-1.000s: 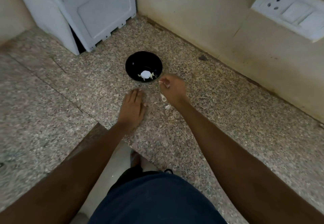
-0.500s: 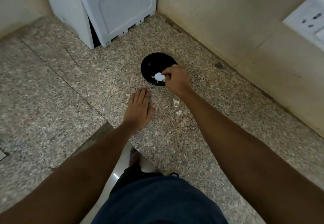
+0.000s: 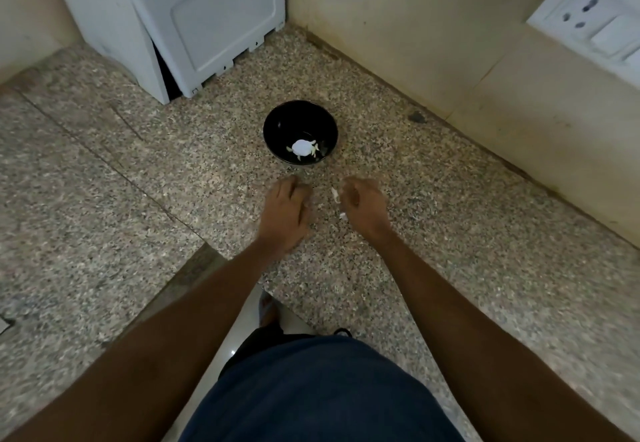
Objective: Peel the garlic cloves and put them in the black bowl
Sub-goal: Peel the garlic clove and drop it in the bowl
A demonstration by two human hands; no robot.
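The black bowl (image 3: pixel 300 132) holds pale garlic (image 3: pixel 300 147); whether fully peeled cannot be told. Skin scraps (image 3: pixel 335 194) lie on the counter (image 3: pixel 450 240) just left of the right hand (image 3: pixel 364 204). No unpeeled cloves in sight, so the task looks nearly done. Left hand (image 3: pixel 284 212) and right hand hover loosely curled, apparently holding nothing. Walls close the far and right sides, with a white appliance (image 3: pixel 180 22) far left; the counter edge runs near left.
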